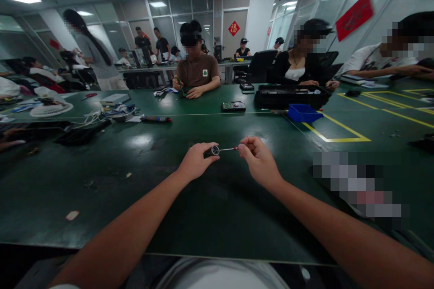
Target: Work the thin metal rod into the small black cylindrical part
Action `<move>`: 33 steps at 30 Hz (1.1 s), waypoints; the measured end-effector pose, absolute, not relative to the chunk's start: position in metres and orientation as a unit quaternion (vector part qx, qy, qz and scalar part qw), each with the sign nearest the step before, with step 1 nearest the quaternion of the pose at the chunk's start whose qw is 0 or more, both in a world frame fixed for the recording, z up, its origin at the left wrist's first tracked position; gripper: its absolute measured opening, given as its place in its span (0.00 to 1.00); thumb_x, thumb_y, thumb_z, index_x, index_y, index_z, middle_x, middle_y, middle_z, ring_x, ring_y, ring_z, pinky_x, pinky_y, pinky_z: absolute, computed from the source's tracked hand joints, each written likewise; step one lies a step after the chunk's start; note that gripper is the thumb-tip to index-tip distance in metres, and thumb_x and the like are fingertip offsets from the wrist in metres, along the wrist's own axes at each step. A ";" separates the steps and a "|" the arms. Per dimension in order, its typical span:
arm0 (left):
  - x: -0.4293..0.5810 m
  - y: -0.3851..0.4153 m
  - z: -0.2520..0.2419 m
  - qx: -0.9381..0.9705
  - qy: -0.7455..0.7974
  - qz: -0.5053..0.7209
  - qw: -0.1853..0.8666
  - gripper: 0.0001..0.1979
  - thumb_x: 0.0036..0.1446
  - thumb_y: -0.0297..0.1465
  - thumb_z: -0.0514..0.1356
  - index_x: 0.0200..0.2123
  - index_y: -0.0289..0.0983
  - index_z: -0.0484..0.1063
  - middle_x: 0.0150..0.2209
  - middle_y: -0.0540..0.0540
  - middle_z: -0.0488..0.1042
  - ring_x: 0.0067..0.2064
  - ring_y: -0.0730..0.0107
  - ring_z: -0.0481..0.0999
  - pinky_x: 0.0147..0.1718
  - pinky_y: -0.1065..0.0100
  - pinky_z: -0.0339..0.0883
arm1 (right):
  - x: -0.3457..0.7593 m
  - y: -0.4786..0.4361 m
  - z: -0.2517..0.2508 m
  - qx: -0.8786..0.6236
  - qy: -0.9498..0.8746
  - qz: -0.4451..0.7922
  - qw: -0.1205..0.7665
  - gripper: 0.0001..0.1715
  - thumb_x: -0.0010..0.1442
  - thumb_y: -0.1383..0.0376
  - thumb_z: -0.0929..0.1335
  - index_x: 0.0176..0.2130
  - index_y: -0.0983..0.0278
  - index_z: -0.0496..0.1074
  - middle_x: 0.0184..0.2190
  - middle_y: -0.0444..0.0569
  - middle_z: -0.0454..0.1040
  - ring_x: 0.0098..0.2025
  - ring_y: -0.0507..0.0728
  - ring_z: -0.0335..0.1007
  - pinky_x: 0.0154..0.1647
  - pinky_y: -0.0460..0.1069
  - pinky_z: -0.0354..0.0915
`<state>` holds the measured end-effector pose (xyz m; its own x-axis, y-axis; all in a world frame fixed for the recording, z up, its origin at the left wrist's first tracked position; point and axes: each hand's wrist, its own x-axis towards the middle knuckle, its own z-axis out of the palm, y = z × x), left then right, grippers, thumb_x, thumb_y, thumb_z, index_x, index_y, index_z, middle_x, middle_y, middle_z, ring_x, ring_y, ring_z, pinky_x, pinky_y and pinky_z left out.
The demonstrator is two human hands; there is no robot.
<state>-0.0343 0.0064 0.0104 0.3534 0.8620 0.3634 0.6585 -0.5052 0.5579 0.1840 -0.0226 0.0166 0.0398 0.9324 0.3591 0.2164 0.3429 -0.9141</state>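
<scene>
Above the green table, my left hand [195, 161] pinches a small round part [215, 150] with a silver rim and a dark inside, between thumb and fingers. My right hand [259, 159] holds a thin screwdriver [227, 149] by its red end, with the fingers curled round it. The metal shaft points left, and its tip meets the edge of the round part. What the tip touches there is too small to tell.
The green table [152, 216] carries a hard drive [233, 106], a blue bin [303, 113], a black case [291, 97], a dark pen-shaped tool [156, 118] and a white round fan [50, 107]. A person in a brown shirt [197, 72] sits opposite.
</scene>
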 end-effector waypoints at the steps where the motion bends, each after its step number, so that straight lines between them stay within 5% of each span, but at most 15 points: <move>1: -0.035 0.007 0.011 0.807 0.467 0.326 0.159 0.19 0.58 0.33 0.67 0.54 0.41 0.76 0.47 0.45 0.80 0.48 0.58 0.77 0.51 0.56 0.68 | 0.184 -0.020 0.016 -0.465 -0.595 0.347 0.556 0.14 0.60 0.54 0.69 0.41 0.60 0.71 0.32 0.48 0.76 0.33 0.57 0.71 0.36 0.53 0.67; 7: -0.038 0.011 0.013 0.842 0.388 0.347 0.141 0.19 0.60 0.31 0.66 0.54 0.42 0.75 0.53 0.45 0.79 0.54 0.59 0.75 0.56 0.55 0.65 | 0.188 -0.007 0.010 -0.423 -0.431 0.511 0.611 0.18 0.58 0.49 0.70 0.34 0.60 0.71 0.27 0.46 0.72 0.28 0.55 0.69 0.39 0.56 0.71; 18: -0.035 0.009 0.013 0.851 0.398 0.319 0.127 0.18 0.59 0.31 0.67 0.53 0.43 0.75 0.52 0.45 0.79 0.53 0.59 0.75 0.55 0.53 0.63 | 0.185 -0.019 0.015 -0.462 -0.581 0.336 0.580 0.15 0.65 0.51 0.66 0.37 0.60 0.71 0.29 0.47 0.75 0.32 0.56 0.72 0.37 0.53 0.68; 33: -0.035 0.010 0.013 0.839 0.431 0.318 0.095 0.19 0.58 0.28 0.66 0.53 0.44 0.76 0.50 0.46 0.78 0.51 0.59 0.73 0.53 0.53 0.63 | 0.180 -0.027 0.017 -0.452 -0.611 0.324 0.563 0.12 0.66 0.54 0.66 0.41 0.60 0.70 0.33 0.49 0.78 0.36 0.58 0.76 0.41 0.55 0.71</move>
<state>-0.0347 0.0096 0.0126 0.4272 0.7835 0.4513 0.6621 -0.6110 0.4339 0.1805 -0.0274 0.0174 0.0439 0.9176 0.3950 0.1870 0.3809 -0.9055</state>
